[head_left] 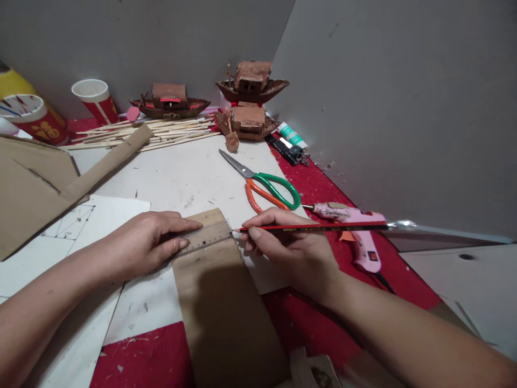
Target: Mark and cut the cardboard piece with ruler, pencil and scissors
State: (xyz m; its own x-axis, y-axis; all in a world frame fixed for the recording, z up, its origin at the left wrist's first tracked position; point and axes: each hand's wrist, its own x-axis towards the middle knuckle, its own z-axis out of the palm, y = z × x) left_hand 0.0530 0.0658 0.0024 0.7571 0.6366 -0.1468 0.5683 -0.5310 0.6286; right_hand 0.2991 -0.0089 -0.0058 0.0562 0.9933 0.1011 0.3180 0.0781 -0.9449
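Observation:
A strip of brown cardboard (226,291) runs from the middle of the table down toward me. Across its far end lies a clear plastic ruler (212,235). My left hand (147,242) holds the ruler against the cardboard, index finger stretched along it and thumb at its lower edge. Between the thumb and fingers of my right hand (286,245) is a red and black pencil (331,226). The pencil tip is at the ruler's right end, by the cardboard's right edge. Just beyond my right hand lie scissors (256,175) with green and orange handles, their blades nearly together.
A pink glue gun (359,237) lies to the right on the red cloth (323,188). Three model boats (169,102), thin wooden sticks (173,131) and a paper cup (97,99) stand or lie at the back. Cut cardboard (36,183) and a drawn sheet (117,215) are left.

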